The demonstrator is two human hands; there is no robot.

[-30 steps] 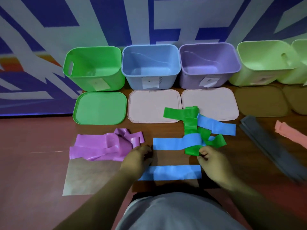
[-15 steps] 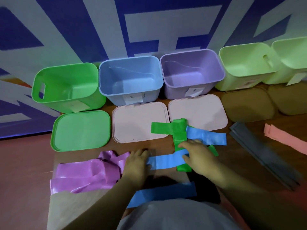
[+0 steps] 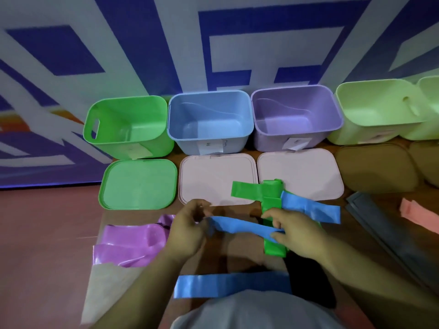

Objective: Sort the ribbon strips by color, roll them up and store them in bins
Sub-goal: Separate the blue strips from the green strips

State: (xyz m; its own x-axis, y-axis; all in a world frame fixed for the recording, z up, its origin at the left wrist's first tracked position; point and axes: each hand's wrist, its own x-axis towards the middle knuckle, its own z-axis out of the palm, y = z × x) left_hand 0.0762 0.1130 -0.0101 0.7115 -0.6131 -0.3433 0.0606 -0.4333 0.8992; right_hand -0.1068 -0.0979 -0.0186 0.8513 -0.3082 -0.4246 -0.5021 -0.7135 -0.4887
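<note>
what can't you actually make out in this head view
Too small and blurred, head view: label writing on the blue bin and purple bin.
Cut off by the right edge: rightmost light-green bin, pink strips.
Blurred: grey strips, count unclear.
Hidden: both ends of the held blue strip, covered by the left hand and right hand.

A person's left hand (image 3: pixel 187 230) and right hand (image 3: pixel 297 233) are gripping opposite ends of a blue ribbon strip (image 3: pixel 242 227), holding it stretched in front of the blue bin (image 3: pixel 190 143). Green strips (image 3: pixel 247 189) are lying crossed to the bin's front right, purple strips (image 3: pixel 128 243) are bunching to its front left, and a second blue strip (image 3: pixel 225 284) is lying farthest in front of it.
</note>
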